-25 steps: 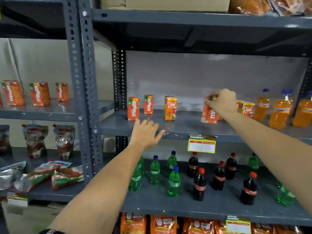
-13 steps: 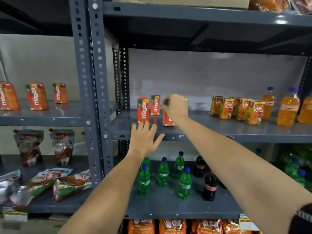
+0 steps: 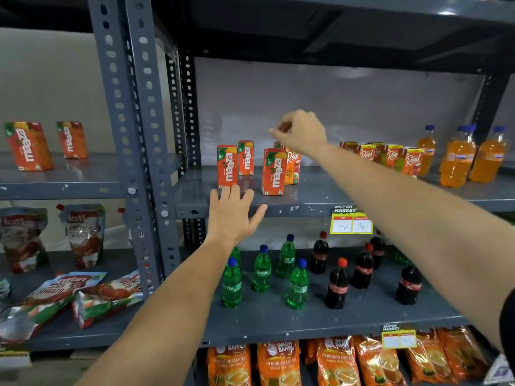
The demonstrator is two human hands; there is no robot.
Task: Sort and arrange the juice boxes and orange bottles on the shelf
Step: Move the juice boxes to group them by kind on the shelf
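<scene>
The Real box [image 3: 293,167] at the shelf's middle is half hidden behind the front Maaza box [image 3: 274,171], and another carton behind them shows only a red corner, so its brand cannot be read. The cluster of Real boxes [image 3: 390,158] toward 3 o'clock is partly covered by the right forearm; how many stand there is hard to tell. The outermost orange bottle is nearly cut by the frame upright, and the bottles' labels are blurred.

The right hand [image 3: 302,132] hangs just above the middle boxes, at about 12 o'clock from the front Maaza box, fingers curled loosely with thumb and forefinger pinched near each other; it holds nothing and touches no box. The left hand [image 3: 232,215] is flat and open, fingers spread, its fingertips lying on the front lip of the shelf [image 3: 312,203], just at 6 o'clock of the two left Maaza boxes [image 3: 227,166]; whether they brush the nearer box cannot be told.

All juice boxes stand upright on this shelf, Maaza toward 9 o'clock. The orange bottles [image 3: 457,160] stand upright at the far 3 o'clock end.
</scene>
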